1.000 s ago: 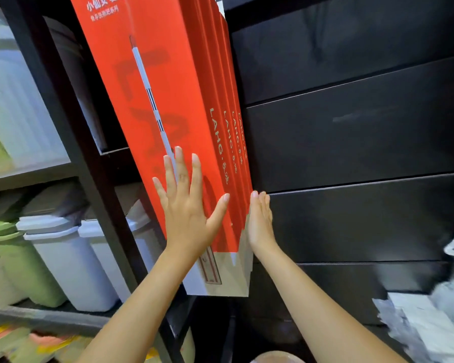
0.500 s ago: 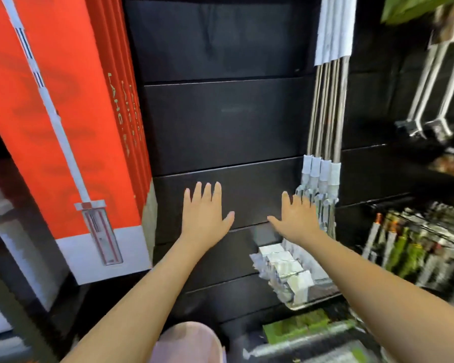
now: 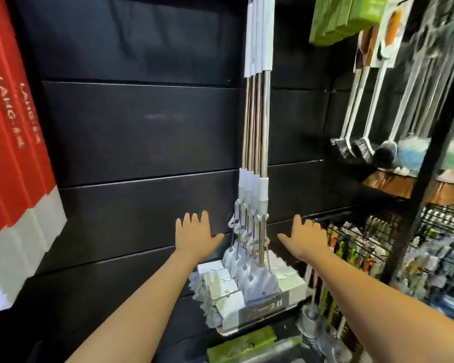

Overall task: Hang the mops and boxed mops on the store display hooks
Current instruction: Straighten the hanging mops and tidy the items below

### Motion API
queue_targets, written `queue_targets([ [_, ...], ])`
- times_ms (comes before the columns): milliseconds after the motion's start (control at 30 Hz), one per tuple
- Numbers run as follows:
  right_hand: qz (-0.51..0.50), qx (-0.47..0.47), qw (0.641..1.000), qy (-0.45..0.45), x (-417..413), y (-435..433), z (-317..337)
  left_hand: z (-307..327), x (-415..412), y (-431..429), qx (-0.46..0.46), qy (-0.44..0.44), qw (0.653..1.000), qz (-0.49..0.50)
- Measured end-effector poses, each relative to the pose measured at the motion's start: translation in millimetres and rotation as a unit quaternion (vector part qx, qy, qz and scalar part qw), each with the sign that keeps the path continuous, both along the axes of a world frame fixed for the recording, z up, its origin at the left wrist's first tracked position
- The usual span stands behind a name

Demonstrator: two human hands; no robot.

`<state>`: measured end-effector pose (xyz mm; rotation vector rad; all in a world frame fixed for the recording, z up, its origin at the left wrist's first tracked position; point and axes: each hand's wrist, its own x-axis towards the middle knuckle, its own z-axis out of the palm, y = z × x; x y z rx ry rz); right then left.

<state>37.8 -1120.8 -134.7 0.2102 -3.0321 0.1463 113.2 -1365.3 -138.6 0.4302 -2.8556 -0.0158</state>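
A bunch of mops (image 3: pixel 256 121) hangs upright in the middle of the display, its top running out past the upper edge. The handles are chrome, with white sleeves high up and white collars lower down. Their heads (image 3: pixel 249 286) are pale grey plastic with white pads, packed one behind another, and the front one bears a printed label.

The left hand (image 3: pixel 194 238) is raised just left of the lower shafts and the right hand (image 3: pixel 307 241) just right of them. Both are flat, with fingers straight and spread, palms to the wall, holding nothing and clear of the mops.

Behind them is a wall of black horizontal panels (image 3: pixel 142 127), with thin pale seams between the boards. The boxed mops (image 3: pixel 16 153) hang well to the left at the frame edge. They are red cartons with white bottoms and pale lettering down their spines, pressed side by side.

To the right, long-handled brushes (image 3: pixel 351 148) hang beyond a black upright post (image 3: pixel 425 163). Green packs (image 3: pixel 344 17) hang above them, and a wire rack of small goods (image 3: pixel 351 247) stands lower down. The right side is blurred.
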Motion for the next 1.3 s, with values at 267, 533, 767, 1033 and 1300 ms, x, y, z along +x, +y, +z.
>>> queue_targets([
  [267,0.008,0.012,1.0,-0.021,-87.5,64.9,-4.1,-10.4,-72.0,41.8,0.037,-0.015,0.997,0.061],
  [533,0.051,-0.214,0.975,-0.032,-155.9,18.9,35.2,21.6,-117.2,32.6,0.081,0.064,0.992,0.071],
  [767,0.062,-0.603,0.792,-0.075,-198.9,-62.8,123.3,87.5,-187.3,38.9,0.361,0.208,0.908,-0.042],
  [1033,0.159,-0.712,0.667,-0.149,-223.4,-108.8,142.9,112.3,-281.5,86.7,0.616,0.297,0.721,-0.114],
  [1300,0.219,-0.716,0.636,-0.187,-237.9,-101.1,132.7,93.9,-308.5,90.3,0.664,0.326,0.657,-0.147],
])
